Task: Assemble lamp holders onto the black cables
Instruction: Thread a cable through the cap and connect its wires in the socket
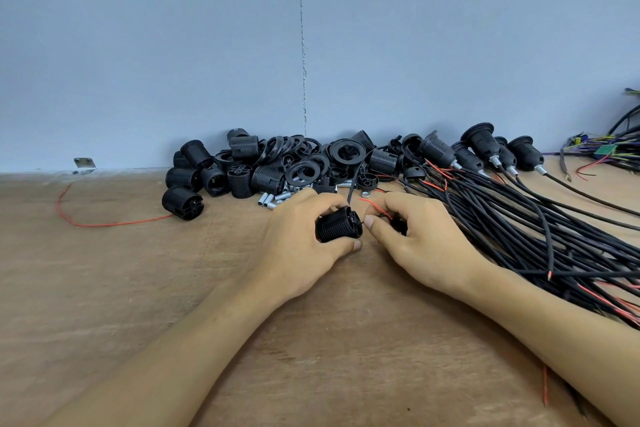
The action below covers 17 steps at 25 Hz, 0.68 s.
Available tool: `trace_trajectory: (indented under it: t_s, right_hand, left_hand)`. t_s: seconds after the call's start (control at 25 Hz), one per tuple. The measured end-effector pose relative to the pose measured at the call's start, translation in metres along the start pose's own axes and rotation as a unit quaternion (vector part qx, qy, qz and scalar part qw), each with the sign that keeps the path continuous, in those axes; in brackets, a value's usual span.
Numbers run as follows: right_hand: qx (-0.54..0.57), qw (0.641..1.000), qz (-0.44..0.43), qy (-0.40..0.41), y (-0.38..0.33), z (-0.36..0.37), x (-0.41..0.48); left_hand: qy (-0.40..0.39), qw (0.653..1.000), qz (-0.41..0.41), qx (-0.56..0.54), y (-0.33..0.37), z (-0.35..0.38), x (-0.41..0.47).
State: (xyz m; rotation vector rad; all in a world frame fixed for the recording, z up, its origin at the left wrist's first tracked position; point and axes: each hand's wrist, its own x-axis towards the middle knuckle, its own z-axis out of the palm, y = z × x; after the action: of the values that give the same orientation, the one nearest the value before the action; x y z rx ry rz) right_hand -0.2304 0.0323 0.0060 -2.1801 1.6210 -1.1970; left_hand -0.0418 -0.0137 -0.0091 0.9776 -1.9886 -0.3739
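My left hand point(298, 239) grips a black ribbed lamp holder point(337, 229) lying on its side at the middle of the brown table point(138, 288). Close beside it, my right hand point(419, 239) pinches thin red and black wires point(379, 210) at the holder's open end and covers a small black part. A black cable point(351, 189) rises from between my hands toward the pile behind. What my right palm hides cannot be made out.
A heap of black lamp holders, rings and caps point(277, 166) lies along the grey wall, with small metal tubes point(273, 199) before it. A thick bundle of black cables point(536, 229) fans out at right; finished holders point(485, 149) lie behind. A loose red wire point(104, 224) curls at left.
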Motion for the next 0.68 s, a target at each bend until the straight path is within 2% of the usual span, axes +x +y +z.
trace_trajectory:
  t_s: [0.2, 0.4, 0.68]
  right_hand:
    - [-0.024, 1.0, -0.002, -0.004, -0.0011, 0.0003, -0.0002]
    - [0.007, 1.0, 0.02, 0.0, -0.0023, -0.0001, 0.0012]
    - [0.144, 0.988, 0.053, -0.025, 0.0034, -0.0051, 0.0029]
  left_hand:
    - [-0.01, 1.0, 0.007, 0.023, 0.0034, -0.0003, 0.0008]
    - [-0.008, 1.0, -0.009, 0.0, 0.0072, -0.0002, -0.0006]
    - [0.003, 1.0, -0.005, 0.024, 0.0032, 0.0007, -0.0007]
